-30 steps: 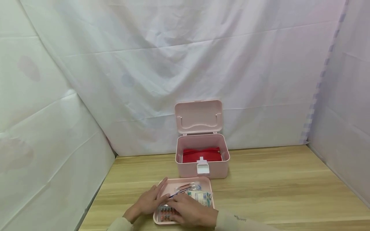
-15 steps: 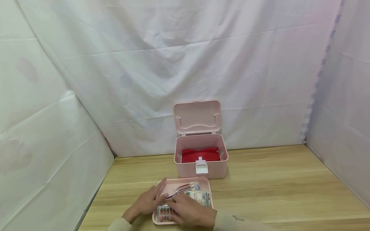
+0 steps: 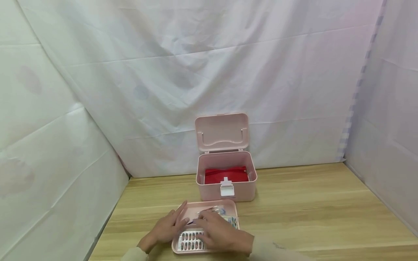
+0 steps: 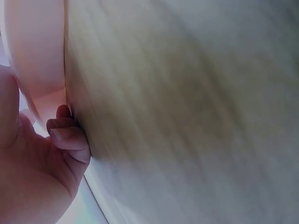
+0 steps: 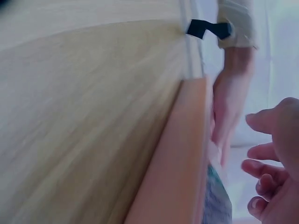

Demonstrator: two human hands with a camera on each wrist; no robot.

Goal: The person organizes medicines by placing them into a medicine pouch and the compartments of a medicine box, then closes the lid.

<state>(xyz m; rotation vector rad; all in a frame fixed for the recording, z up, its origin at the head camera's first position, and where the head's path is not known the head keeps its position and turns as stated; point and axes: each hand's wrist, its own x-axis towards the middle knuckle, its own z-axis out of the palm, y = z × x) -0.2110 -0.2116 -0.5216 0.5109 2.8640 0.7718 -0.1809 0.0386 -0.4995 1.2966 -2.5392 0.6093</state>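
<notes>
In the head view a shallow pink tray [image 3: 235, 208] lies on the table in front of a pink box. My left hand [image 3: 164, 227] holds the tray's left side, its thumb reaching over the rim; in the left wrist view, curled fingers [image 4: 70, 138] rest against the outer wall. A blister pack of dark red capsules [image 3: 187, 241] lies in the tray's near part. Over it hovers my right hand [image 3: 215, 230], slightly blurred, with loosely spread fingers holding nothing in the right wrist view. Partly hidden behind it are cotton swabs [image 3: 213, 209] and a teal-and-white packet [image 3: 233, 221].
Behind the tray stands the pink box [image 3: 209, 192], its lid [image 3: 222, 132] raised and a white cross-shaped latch [image 3: 226, 186] in front. A red zip pouch [image 3: 225, 175] lies inside. White cloth [image 3: 228, 72] hangs behind the wooden table [image 3: 303, 203].
My right hand has come up off the blister pack and its fingers have spread. More capsule rows now show, and the packet is more covered. My left hand has stayed at the tray's side.
</notes>
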